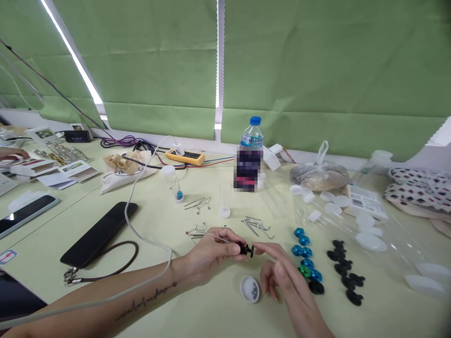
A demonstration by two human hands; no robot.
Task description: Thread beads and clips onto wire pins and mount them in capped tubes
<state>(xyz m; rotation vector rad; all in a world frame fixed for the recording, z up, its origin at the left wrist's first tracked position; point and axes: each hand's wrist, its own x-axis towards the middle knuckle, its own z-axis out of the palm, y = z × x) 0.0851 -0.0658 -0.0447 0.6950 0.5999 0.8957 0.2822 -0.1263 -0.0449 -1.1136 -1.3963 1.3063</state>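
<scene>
My left hand [217, 249] pinches a small black part [244, 249] between thumb and fingers. The part ends in a T shape on its right side, and a thin metal rod seems to run from it toward the upper left. My right hand [283, 277] holds nothing; its index finger is stretched out to the T-shaped end, and I cannot tell whether it touches. The other fingers are loosely curled. Below the hands lies a white cap [250, 289] with small metal pieces inside. Bent metal rods [257, 226] rest just behind the hands.
To the right are blue metallic parts [306, 264], a green one [304, 271] and several black pieces [348, 281]. Clear tubes and white lids [370, 241] lie beyond. A bottle [252, 141] stands behind. A white cable [132, 211] crosses my left forearm, near a black phone [98, 234]. Another person's hand [14, 153] is far left.
</scene>
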